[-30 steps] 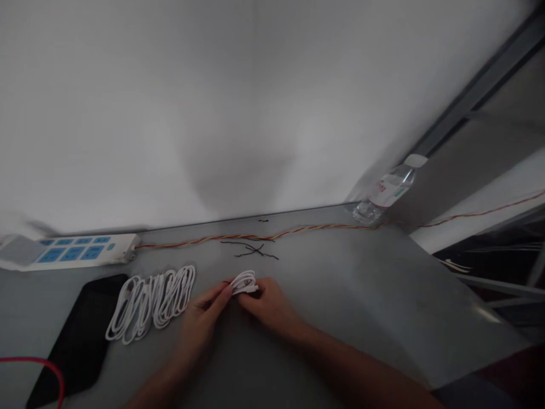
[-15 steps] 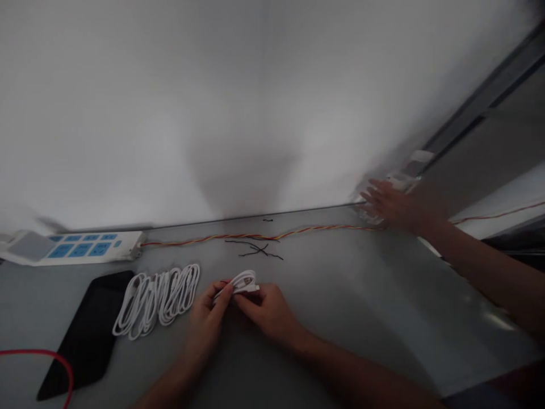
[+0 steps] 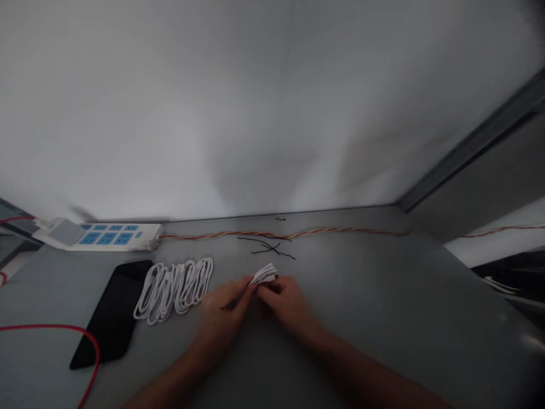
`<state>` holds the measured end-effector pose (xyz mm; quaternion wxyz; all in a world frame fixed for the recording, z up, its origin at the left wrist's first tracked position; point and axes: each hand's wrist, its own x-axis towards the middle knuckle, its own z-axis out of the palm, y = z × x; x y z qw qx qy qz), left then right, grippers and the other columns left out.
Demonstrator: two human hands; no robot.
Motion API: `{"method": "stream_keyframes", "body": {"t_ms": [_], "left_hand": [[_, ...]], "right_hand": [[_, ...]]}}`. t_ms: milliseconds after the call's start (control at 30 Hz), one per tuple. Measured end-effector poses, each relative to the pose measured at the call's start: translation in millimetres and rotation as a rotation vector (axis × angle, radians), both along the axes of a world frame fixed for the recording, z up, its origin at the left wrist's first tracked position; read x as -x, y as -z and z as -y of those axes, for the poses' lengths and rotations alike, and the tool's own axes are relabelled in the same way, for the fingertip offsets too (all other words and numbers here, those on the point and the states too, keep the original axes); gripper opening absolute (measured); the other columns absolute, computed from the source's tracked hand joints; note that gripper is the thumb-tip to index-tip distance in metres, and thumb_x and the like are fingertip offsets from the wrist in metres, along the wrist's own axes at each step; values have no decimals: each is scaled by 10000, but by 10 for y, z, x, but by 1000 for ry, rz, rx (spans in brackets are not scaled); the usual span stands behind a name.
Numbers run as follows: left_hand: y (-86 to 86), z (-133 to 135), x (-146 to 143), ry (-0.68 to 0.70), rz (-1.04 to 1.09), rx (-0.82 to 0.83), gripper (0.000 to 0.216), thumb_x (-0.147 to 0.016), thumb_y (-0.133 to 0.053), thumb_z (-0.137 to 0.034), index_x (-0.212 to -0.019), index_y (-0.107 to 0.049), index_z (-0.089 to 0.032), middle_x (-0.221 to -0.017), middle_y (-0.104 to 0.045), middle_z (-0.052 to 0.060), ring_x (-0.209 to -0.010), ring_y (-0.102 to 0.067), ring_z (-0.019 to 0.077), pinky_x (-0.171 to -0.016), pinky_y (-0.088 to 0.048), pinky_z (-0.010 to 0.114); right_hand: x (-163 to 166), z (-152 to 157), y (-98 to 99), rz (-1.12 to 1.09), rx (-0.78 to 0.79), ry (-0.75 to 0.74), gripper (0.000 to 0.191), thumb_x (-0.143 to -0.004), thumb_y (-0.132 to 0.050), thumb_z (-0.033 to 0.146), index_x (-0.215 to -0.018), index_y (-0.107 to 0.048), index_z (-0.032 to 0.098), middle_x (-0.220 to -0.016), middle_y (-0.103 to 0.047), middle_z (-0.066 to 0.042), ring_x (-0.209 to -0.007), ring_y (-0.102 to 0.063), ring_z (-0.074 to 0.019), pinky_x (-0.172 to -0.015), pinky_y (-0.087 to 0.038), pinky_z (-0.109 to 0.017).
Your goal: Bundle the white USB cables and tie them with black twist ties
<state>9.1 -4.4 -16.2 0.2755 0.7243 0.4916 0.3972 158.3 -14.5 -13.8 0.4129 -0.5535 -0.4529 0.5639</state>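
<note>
A folded white USB cable (image 3: pixel 264 275) is held between both hands above the grey table. My left hand (image 3: pixel 225 309) is closed around its left end, with a small dark bit showing near the fingers. The fingers of my right hand (image 3: pixel 286 301) pinch the bundle from the right, close to the connector. Left of my hands lie several coiled white cables (image 3: pixel 176 289) in a row. Beyond my fingers, thin black twist ties (image 3: pixel 272 247) lie crossed on the tabletop.
A black tablet-like slab (image 3: pixel 113 315) lies under the coils' left side. A white power strip (image 3: pixel 147 236) with blue sockets stands at the back left. Its twisted red-yellow wire (image 3: pixel 340 230) runs right along the wall. A red cable (image 3: pixel 63 326) loops at the front left.
Another person's arm and the clear plastic at the right have gone from view. The view has shifted left, and my hands have turned the cable bundle more upright.
</note>
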Motion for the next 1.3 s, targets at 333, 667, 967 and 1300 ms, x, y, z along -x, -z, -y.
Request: {"method": "stream_keyframes", "body": {"t_ms": [333, 667, 967, 1300], "left_hand": [[92, -69, 38, 113, -143, -218, 273, -878, -527, -218, -1090, -696, -246, -1015, -745, 51, -887, -714, 196, -825, -567, 283], [131, -62, 61, 184, -454, -484, 349, -921, -402, -170, -1209, -595, -134, -1059, -705, 139, -899, -696, 202, -786, -563, 278], [88, 37, 18, 165, -176, -268, 396, -902, -446, -167, -1287, -543, -164, -1115, -664, 124, -1008, -649, 191, -880, -536, 304], [26, 38, 62, 167, -31, -92, 319, -881, -531, -242, -1175, -643, -187, -1122, -705, 82, -1012, -670, 222, -911, -537, 359]], "right_hand": [[-5, 25, 60, 61, -131, -21, 297, -823, -538, 330, -588, -620, 168, -542, -574, 2, -505, -524, -105, -494, -405, -210], [-6, -22, 99, -94, -67, -67, 420, -790, -582, 549, -688, -661, 150, -587, -590, -8, -526, -545, -115, -516, -452, -234], [-105, -59, 87, 107, -212, -156, 296, -851, -544, 399, -805, -721, 166, -684, -663, -28, -626, -577, -147, -602, -459, -259], [-196, -65, 31, 276, -321, -194, 218, -839, -570, 339, -849, -733, 195, -772, -720, -48, -709, -631, -203, -661, -460, -299]]}}
